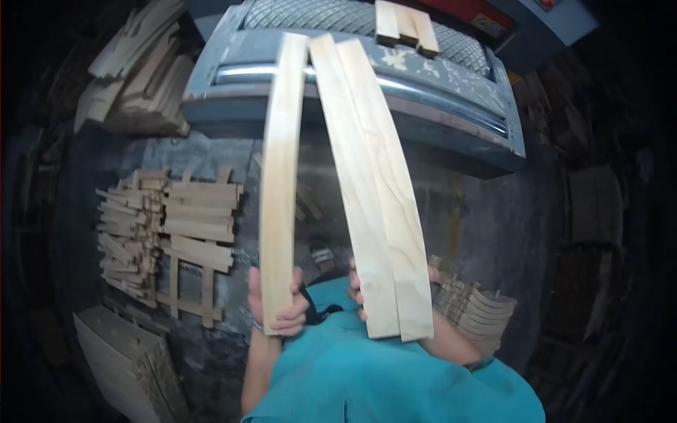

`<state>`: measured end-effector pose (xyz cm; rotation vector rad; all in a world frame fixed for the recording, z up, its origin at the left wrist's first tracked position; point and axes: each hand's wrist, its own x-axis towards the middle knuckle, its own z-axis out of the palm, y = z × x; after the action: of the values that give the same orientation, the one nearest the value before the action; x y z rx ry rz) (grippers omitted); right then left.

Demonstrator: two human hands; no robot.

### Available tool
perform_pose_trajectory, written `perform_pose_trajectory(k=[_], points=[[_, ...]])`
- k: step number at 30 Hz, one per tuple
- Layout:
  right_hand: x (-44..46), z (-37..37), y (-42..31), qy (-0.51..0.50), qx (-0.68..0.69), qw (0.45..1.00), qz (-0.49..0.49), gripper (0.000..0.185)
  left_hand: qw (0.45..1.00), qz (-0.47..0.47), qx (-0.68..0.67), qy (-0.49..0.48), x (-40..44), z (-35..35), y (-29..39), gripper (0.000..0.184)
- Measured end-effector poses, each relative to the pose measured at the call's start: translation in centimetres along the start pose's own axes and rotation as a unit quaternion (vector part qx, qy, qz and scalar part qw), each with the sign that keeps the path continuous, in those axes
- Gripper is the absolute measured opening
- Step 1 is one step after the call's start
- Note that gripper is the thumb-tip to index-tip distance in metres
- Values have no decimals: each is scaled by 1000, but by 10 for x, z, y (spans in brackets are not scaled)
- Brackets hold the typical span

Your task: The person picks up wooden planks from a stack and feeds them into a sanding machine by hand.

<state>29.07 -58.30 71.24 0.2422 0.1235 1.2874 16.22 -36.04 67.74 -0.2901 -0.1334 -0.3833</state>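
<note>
My left hand [288,314] is wrapped round the lower end of one long, pale wooden board [281,176], held upright. In my right hand [356,287] are two more boards side by side, a left wooden board [352,169] and a slightly curved right wooden board [391,190]. My fingers show at both outer edges of this pair; the palm is hidden behind it. The far ends of all three boards are close together over the front edge of a grey roller machine [451,127].
Short wood pieces [405,28] lie on the machine's bed near its textured roller. Stacked lumber [141,77] stands at the upper left, with slats on a pallet [201,218] below. A large wood stack [127,359] is lower left; curved pieces [483,317] lie to my right.
</note>
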Motion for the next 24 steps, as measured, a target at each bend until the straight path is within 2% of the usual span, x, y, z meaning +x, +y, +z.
perform_pose_trajectory(k=[1, 3, 7, 8, 12, 15, 16, 19, 22, 24], points=[[-4, -4, -4, -7, -8, 1000, -4, 113, 999, -23, -7, -28, 6, -11, -2, 73], [-22, -16, -9, -23, -16, 999, -32, 114, 999, -34, -6, -2, 24, -13, -6, 83], [-41, -19, -11, -36, -14, 997, -67, 116, 983, 2, 148, 107, 47, -6, -12, 74], [-41, -21, -7, -52, -13, 995, -79, 117, 988, 8, 125, 88, 49, -4, -11, 68], [-27, -37, -16, -104, -25, 988, -108, 116, 989, -7, 133, 59, 60, -1, 8, 68], [-18, -24, -31, -110, -46, 982, -146, 115, 977, 19, 158, 143, 77, 11, 14, 68], [-16, -18, -37, -106, -53, 980, -162, 114, 981, 4, 167, 98, 83, 5, 22, 68], [-7, -17, -52, -106, -75, 976, -173, 116, 987, 9, 138, 84, 92, 8, 23, 68], [2, -30, -55, -115, -104, 972, -179, 115, 963, 55, 192, 179, 88, 8, 17, 66], [10, -39, -56, -134, -100, 969, -184, 114, 903, 104, 284, 306, 85, 1, 18, 64]])
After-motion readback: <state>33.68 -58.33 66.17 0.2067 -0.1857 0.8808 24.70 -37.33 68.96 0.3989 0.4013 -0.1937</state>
